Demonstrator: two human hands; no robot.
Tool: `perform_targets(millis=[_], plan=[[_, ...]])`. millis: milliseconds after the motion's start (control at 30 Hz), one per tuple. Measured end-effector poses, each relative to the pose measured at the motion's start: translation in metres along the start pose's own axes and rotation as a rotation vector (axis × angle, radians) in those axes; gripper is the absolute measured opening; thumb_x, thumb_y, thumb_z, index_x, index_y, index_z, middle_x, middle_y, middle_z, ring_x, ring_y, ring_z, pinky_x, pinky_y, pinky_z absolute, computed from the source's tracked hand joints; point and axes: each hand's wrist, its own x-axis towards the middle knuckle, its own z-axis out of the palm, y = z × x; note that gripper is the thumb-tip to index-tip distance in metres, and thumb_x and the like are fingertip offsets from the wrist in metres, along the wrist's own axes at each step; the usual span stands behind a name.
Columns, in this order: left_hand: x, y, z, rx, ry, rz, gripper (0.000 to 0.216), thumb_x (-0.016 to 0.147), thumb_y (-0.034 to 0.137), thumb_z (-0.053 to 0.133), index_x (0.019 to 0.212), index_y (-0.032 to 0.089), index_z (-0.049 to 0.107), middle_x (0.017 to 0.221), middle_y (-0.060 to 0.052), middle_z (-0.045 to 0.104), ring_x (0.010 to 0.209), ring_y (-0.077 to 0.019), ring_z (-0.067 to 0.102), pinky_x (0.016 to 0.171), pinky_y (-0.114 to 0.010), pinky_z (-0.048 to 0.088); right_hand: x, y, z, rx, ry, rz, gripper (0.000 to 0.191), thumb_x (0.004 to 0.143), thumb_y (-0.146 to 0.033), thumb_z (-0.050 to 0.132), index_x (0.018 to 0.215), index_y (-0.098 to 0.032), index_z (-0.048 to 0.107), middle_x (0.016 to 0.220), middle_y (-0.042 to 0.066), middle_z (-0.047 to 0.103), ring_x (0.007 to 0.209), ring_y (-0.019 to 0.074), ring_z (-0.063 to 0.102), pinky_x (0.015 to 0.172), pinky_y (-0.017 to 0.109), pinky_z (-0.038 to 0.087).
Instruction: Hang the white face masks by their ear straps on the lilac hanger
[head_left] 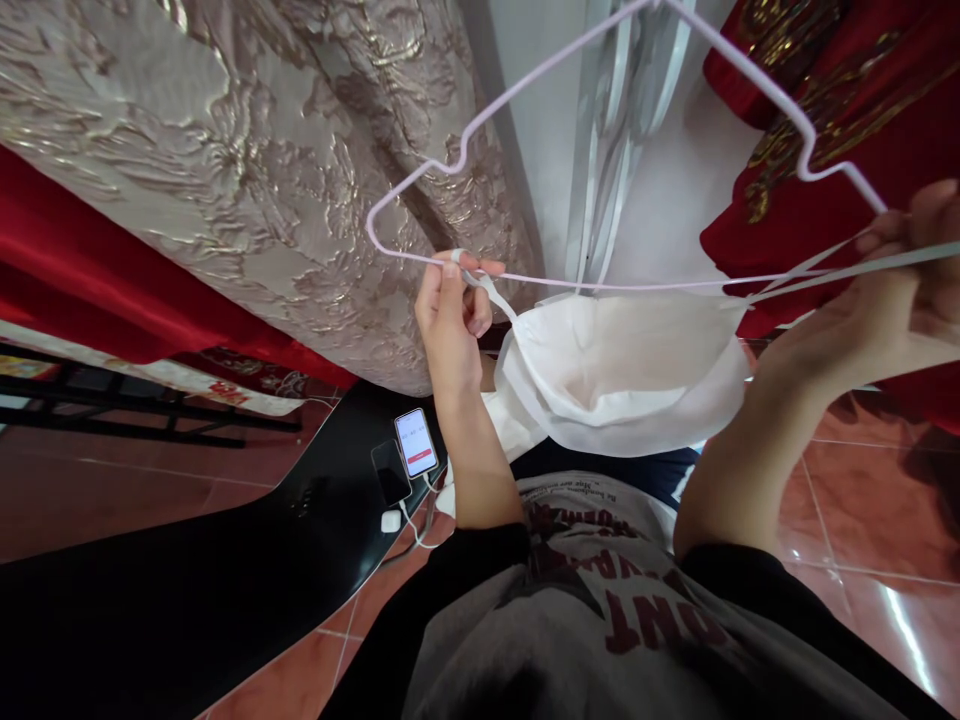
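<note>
A pale lilac wire hanger (551, 72) spans the upper middle, its long lower bar running between my hands. Beneath that bar hangs a white garment (637, 400) of thin cloth with narrow straps, its top edge gaping toward me. My left hand (454, 305) is closed at the bar's left part, pinching a white strap (499, 298) that loops over the bar. At the right edge, my right hand (900, 265) is closed at the hanger's right corner, with pale straps (825, 280) drawn taut to it. The frame edge cuts off part of this hand.
Shiny beige-gold embossed fabric (300, 180) hangs at the left, and red cloth with gold trim (832, 150) at the right. On a black glossy surface (225, 580) lie a lit phone (416, 442), a dark phone (391, 474) and white cables. Red tiles (862, 480) cover the floor.
</note>
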Motion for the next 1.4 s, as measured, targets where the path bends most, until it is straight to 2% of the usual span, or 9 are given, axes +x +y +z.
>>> perform_targets(millis=[200,300,367,500,633,867,1000,1233,1400], plan=[[0.001,0.001,-0.001,0.042,0.013,-0.032,0.028,0.107,0.032,0.064,0.081,0.021,0.063,0.081,-0.002,0.075,0.041,-0.0060,0.024,0.038,-0.026,0.018,-0.010,-0.023,0.007,0.379,0.029,0.069,0.051,0.104,-0.017,0.039,0.127,-0.042,0.077,0.136,-0.013,0.070,0.161,0.0304,0.031,0.088,0.038,0.063],[0.000,-0.002,-0.002,0.025,-0.040,-0.001,0.027,0.107,0.033,0.063,0.083,0.021,0.065,0.083,-0.003,0.077,0.041,-0.0056,0.025,0.038,-0.026,0.018,-0.012,-0.029,0.016,0.306,0.149,0.084,0.038,0.102,-0.018,0.053,0.108,-0.040,0.083,0.113,-0.013,0.080,0.125,0.0196,0.075,0.080,0.028,0.064],[-0.003,-0.004,-0.001,0.017,-0.068,0.008,0.026,0.107,0.034,0.062,0.084,0.021,0.067,0.086,-0.003,0.078,0.041,-0.0058,0.024,0.039,-0.026,0.017,-0.015,-0.046,0.029,0.085,0.253,0.103,0.017,0.094,-0.024,0.073,0.091,-0.034,0.086,0.088,-0.007,0.082,0.086,0.0155,0.081,0.077,0.031,0.067],[-0.010,-0.004,0.003,0.074,-0.009,-0.033,0.027,0.101,0.045,0.070,0.085,0.022,0.068,0.091,-0.004,0.079,0.042,-0.0063,0.028,0.039,-0.026,0.021,-0.022,-0.084,0.055,0.036,-0.319,0.188,0.013,0.090,-0.029,0.080,0.102,-0.033,0.085,0.099,0.001,0.084,0.104,0.0251,0.080,0.103,0.053,0.063],[-0.013,-0.001,0.005,0.130,0.033,-0.008,0.027,0.102,0.046,0.067,0.089,0.022,0.069,0.095,-0.006,0.080,0.042,-0.0067,0.030,0.040,-0.027,0.022,-0.023,-0.095,0.063,-0.056,-0.717,0.277,0.012,0.098,-0.034,0.070,0.099,-0.031,0.081,0.102,-0.001,0.083,0.104,0.0221,0.078,0.102,0.048,0.058],[0.008,0.007,-0.032,0.126,0.301,0.316,0.035,0.100,0.003,0.049,0.089,0.023,0.075,0.102,0.002,0.083,0.043,-0.0038,0.042,0.045,-0.028,0.016,-0.016,-0.090,0.055,-0.103,-0.616,0.256,0.013,0.098,-0.036,0.069,0.094,-0.031,0.080,0.091,-0.002,0.080,0.088,0.0197,0.072,0.091,0.043,0.051],[0.019,0.023,-0.048,0.317,0.273,0.436,0.041,0.101,-0.002,0.049,0.090,0.022,0.081,0.105,0.003,0.082,0.048,-0.0039,0.045,0.050,-0.028,0.020,-0.009,-0.087,0.052,-0.106,-0.620,0.265,0.014,0.098,-0.037,0.069,0.096,-0.030,0.081,0.091,-0.002,0.080,0.087,0.0182,0.071,0.091,0.042,0.051],[0.047,0.042,-0.030,0.505,-0.088,0.406,0.015,0.093,0.009,0.083,0.096,0.024,0.083,0.088,0.005,0.076,0.100,-0.0163,0.061,0.094,-0.032,0.049,-0.024,-0.087,0.058,-0.098,-0.644,0.274,0.019,0.097,-0.043,0.070,0.086,-0.029,0.077,0.096,-0.002,0.082,0.094,0.0199,0.074,0.099,0.045,0.053],[0.069,0.044,-0.017,0.353,-0.137,0.102,0.014,0.097,0.015,0.078,0.086,0.020,0.071,0.076,0.001,0.069,0.087,-0.0191,0.062,0.083,-0.032,0.050,-0.027,-0.089,0.061,-0.124,-0.609,0.262,0.020,0.096,-0.042,0.071,0.082,-0.029,0.074,0.093,-0.002,0.081,0.093,0.0211,0.073,0.098,0.046,0.053]])
